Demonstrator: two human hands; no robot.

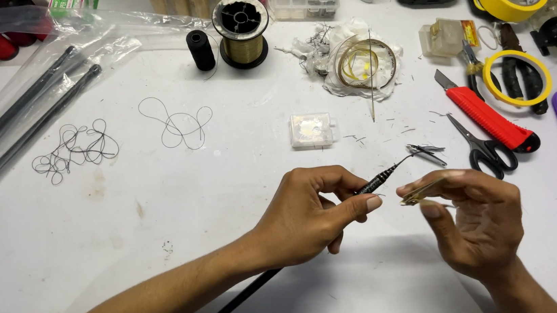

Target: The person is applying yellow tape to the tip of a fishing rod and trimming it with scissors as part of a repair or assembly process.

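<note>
While the left hand [311, 211] pinches a thin black rod [379, 181] just above the white table [161, 208], its far tip is too fine to make out. Rod's butt end runs off bottom edge. Right hand [475, 216], fingers curled, grips a small gold-coloured piece [423, 192] btwn thumb & forefinger; shape unclear. Scissors [485, 147] lie near.

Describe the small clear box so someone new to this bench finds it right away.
Start on the white table, mid-bench, above the left hand pinching the thin black rod. The small clear plastic box lies flat there, alone, right of the loose black thread loop. It is rectangular, see-through and lidded, unlike the round spools behind.
</note>
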